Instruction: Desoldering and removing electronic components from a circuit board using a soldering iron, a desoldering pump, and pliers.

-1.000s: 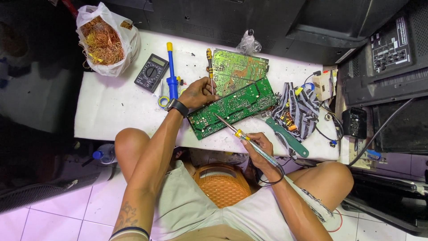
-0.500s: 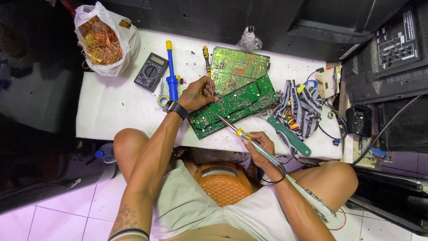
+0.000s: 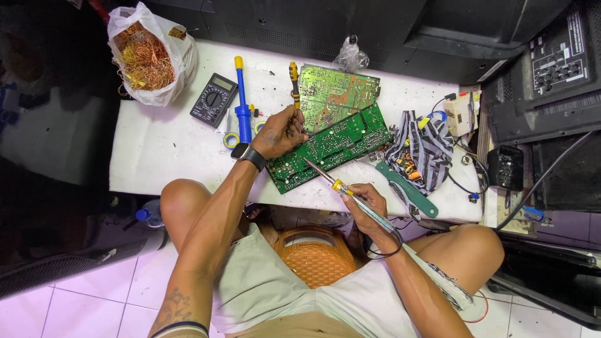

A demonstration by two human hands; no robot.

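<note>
Over a white work surface [image 3: 156, 156], two hands work at a green circuit board.

Nearest, the right hand [image 3: 366, 201] is closed pencil-style around a slim yellow-collared soldering iron [image 3: 341, 188], its tip angled onto the dark green circuit board [image 3: 338, 147], probably for fine control. The left hand [image 3: 278, 133], with a black wristwatch [image 3: 250, 154], presses on the board's left edge and pinches something thin, apparently steadying it. Farther back lie a lighter green board [image 3: 335, 94], a blue desoldering pump [image 3: 241, 106], a black multimeter [image 3: 214, 100] and a bag of copper wire [image 3: 147, 56].
</note>
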